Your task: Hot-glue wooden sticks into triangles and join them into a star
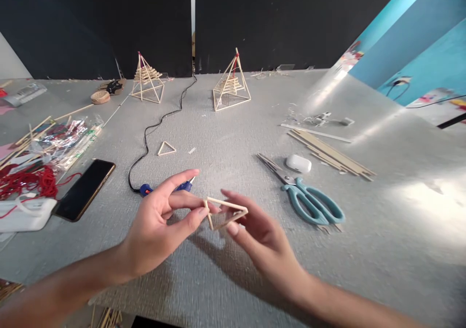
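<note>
Stick triangle [225,213] pinched between left hand [160,226] and right hand [260,236] fingertips, bare table [233,279] beneath, scissors [309,199] just right.

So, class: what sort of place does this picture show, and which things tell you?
Probably a craft table: two wooden-stick pyramid models, teal-handled scissors, and both hands pinching a small wooden-stick triangle.

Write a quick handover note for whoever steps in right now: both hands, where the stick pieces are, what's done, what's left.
Left hand: pinching one corner of the stick triangle, above the table.
Right hand: fingertips supporting the triangle's other side.
Done: two stick pyramids stand at the back; a smaller triangle lies flat.
Left: the held triangle is not attached to anything yet.
Nearby: glue gun, scissors, spare sticks.
</note>
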### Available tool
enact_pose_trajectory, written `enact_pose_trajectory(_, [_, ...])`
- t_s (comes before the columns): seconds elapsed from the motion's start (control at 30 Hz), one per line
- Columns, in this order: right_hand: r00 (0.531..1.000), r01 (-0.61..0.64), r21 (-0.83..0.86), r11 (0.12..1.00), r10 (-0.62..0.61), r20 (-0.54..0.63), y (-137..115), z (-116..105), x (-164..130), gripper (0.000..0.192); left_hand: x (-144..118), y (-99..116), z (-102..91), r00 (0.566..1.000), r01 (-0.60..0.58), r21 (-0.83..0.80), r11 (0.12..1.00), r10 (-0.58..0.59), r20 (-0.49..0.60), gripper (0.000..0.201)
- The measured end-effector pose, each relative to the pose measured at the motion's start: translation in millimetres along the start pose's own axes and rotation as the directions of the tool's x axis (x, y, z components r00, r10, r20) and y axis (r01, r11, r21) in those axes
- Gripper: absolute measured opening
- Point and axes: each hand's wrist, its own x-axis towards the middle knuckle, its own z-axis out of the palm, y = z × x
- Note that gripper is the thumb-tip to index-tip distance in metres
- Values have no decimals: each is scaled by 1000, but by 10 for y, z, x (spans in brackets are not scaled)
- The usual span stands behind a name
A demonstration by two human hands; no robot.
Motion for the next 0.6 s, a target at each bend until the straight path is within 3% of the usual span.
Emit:
enact_pose_trajectory(0.1, [985,139,-87,987,-147,-95,-95,-132,103,38,-15,11,-30,994,-111,177,978,109,20,55])
enact_pose_trajectory(0.2, [977,212,-153,965,-212,13,-235,-201,159,25,-43,-10,-36,981,-193,273,942,180,70,58])
enact_pose_trajectory(0.4, [979,190,-131,973,-178,94,-281,-137,105,12,-66,-71,-3,951,-309,298,903,290,105,62])
enact_pose_trajectory(0.6, [995,72,-80,994,-65,82,-234,-105,69,10,-67,-85,4,955,-295,371,880,263,135,64])
